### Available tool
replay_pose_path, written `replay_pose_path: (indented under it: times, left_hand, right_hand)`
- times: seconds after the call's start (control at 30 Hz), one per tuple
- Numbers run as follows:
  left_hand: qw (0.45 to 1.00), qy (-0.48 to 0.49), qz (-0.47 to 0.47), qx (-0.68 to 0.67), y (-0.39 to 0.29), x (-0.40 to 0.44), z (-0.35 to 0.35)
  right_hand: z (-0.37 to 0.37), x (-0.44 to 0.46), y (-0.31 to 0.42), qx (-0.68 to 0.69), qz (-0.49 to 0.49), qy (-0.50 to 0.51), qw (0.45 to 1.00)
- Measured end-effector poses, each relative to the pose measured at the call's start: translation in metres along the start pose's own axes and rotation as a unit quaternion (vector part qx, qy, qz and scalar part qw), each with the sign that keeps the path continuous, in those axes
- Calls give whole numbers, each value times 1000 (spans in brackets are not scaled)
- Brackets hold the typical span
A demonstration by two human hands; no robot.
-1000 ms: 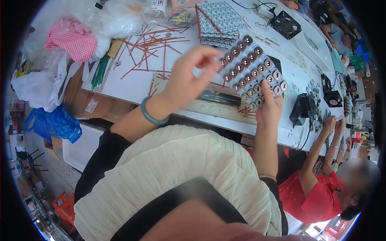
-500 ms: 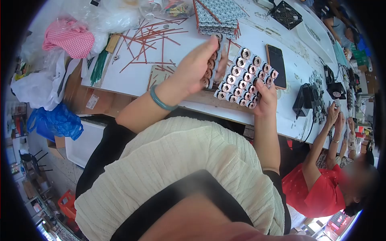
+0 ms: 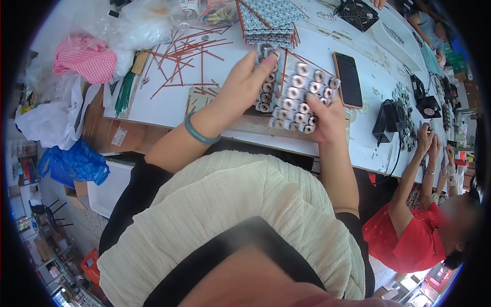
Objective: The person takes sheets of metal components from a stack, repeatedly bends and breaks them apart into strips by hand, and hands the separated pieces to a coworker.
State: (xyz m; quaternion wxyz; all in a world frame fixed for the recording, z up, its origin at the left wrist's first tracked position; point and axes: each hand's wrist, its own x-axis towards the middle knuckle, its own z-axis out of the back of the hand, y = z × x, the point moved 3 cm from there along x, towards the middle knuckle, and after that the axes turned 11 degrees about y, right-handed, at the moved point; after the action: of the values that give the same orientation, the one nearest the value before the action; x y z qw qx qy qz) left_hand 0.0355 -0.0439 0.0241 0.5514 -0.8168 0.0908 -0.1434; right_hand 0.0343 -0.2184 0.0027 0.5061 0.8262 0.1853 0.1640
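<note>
My right hand (image 3: 330, 116) grips a panel of round coppery parts (image 3: 300, 94), thumb on its face and the other fingers behind. The parts sit in several rows with dark gaps between them. To its left, a second panel of similar round parts (image 3: 266, 91) stands in my left hand (image 3: 248, 82), which has its thumb over the upper end. The two panels are close together above the table's near edge; whether they touch, I cannot tell. Beyond them is a stack of patterned blue-grey sheets (image 3: 271, 23) with reddish edges.
Thin reddish sticks (image 3: 186, 53) lie scattered on the white table (image 3: 166, 110). A phone (image 3: 349, 79) is right of the panels, with a black fan (image 3: 359, 16) behind. Plastic bags and a pink checked cloth (image 3: 86, 61) are at left. A person in red (image 3: 409, 235) works at right.
The right-hand panel has shifted left and tilted, nearer the other one. My left hand has turned its panel so that more of its face shows, and the thumb now lies across it.
</note>
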Motion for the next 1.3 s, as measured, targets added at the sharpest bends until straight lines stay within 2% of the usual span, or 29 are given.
replay_pose_path:
  times: [0.07,0.1,0.13,0.17,0.2,0.23,0.27,0.3,0.33,0.37,0.4,0.47,0.5,0.57,0.6,0.63,0.73,0.8,0.87,0.93,0.97,1.07,1.1,1.2,1.23,1.3]
  left_hand:
    - [983,31,-99,150,5,-2,-4]
    - [985,61,-104,120,7,-6,-7]
    - [995,71,-62,41,9,-6,-9]
    - [996,79,-19,-39,9,-5,-13]
    - [989,86,25,-121,11,-6,-16]
    - [870,328,-11,-367,14,-2,-14]
    - [921,239,-5,-308,21,-1,-9]
    - [959,147,0,-244,12,-1,-15]
    - [983,52,2,-176,8,0,-15]
    - [1000,-4,-14,-7,9,4,-4]
    - [998,-9,-33,55,11,5,1]
    - [983,-20,-62,173,14,3,5]
    - [990,-25,-66,121,14,2,-1]
    - [992,-13,-74,103,14,0,-10]
    - [993,-8,-78,93,13,-1,-13]
    - [980,66,-58,181,4,-2,-15]
    - [998,40,7,-50,5,-4,-21]
    - [985,82,17,-150,20,-1,-11]
    - [953,145,5,-267,24,2,-7]
    - [995,39,-2,-88,25,10,3]
    - [1000,-16,-7,2,24,13,6]
    - [994,-20,-17,-108,19,16,-6]
    - [985,-27,-9,-171,23,15,-6]
    - [972,-36,-28,-232,29,21,-12]
    - [988,-64,-28,-138,31,20,-8]
    - [984,-73,-53,-154,30,21,-5]
  right_hand:
    - [-3,1,0,-96,-12,-32,995]
    - [-4,2,1,-125,-4,-40,991]
    - [-5,5,3,-157,8,-47,987]
    - [-8,3,-1,-55,-26,-24,998]
    - [-12,5,-3,20,-13,47,999]
    - [-14,7,-8,95,-1,118,988]
    - [-16,8,-14,170,12,187,967]
    - [-13,10,-18,140,10,84,987]
    - [-13,11,-15,98,13,37,994]
    - [-15,11,-10,55,17,-10,998]
    - [-17,12,-4,13,21,-58,998]
    - [-15,13,-1,-125,29,-89,988]
    - [-16,13,2,-209,41,-104,971]
    - [-21,15,6,-334,82,-111,933]
    - [-20,16,4,-271,61,-88,957]
    - [-19,16,2,-206,37,-64,976]
    - [-17,17,-4,-4,-31,12,999]
    - [-18,19,-6,130,-73,61,987]
    - [-23,26,-8,91,-56,-31,994]
    - [-24,32,1,32,-44,-94,994]
    - [-23,34,8,62,-26,-114,991]
    - [-30,41,15,-163,-3,-26,986]
    - [-34,45,13,-269,70,-24,960]
    - [-42,50,8,-385,120,-90,911]
    - [-41,54,4,-468,182,-77,861]
    - [-38,55,4,-493,234,-83,834]
